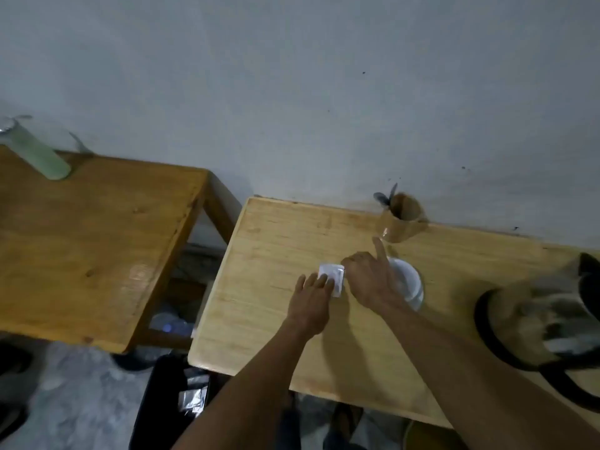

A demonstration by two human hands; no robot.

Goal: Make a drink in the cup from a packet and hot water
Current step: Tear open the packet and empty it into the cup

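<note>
A small white packet (331, 275) lies on the light wooden table (279, 241). My left hand (310, 303) rests on its near-left part with straight fingers. My right hand (368, 277) pinches the packet's right edge, one finger sticking up. Just right of that hand stands a white cup (410, 284), partly hidden by it. A glass kettle with a black handle (535, 316) stands at the table's right.
A brown holder with spoons (401, 219) stands against the wall at the back. A darker wooden table (97, 241) on the left bears a pale green bottle (39, 151). A dark bin (165, 401) sits on the floor below.
</note>
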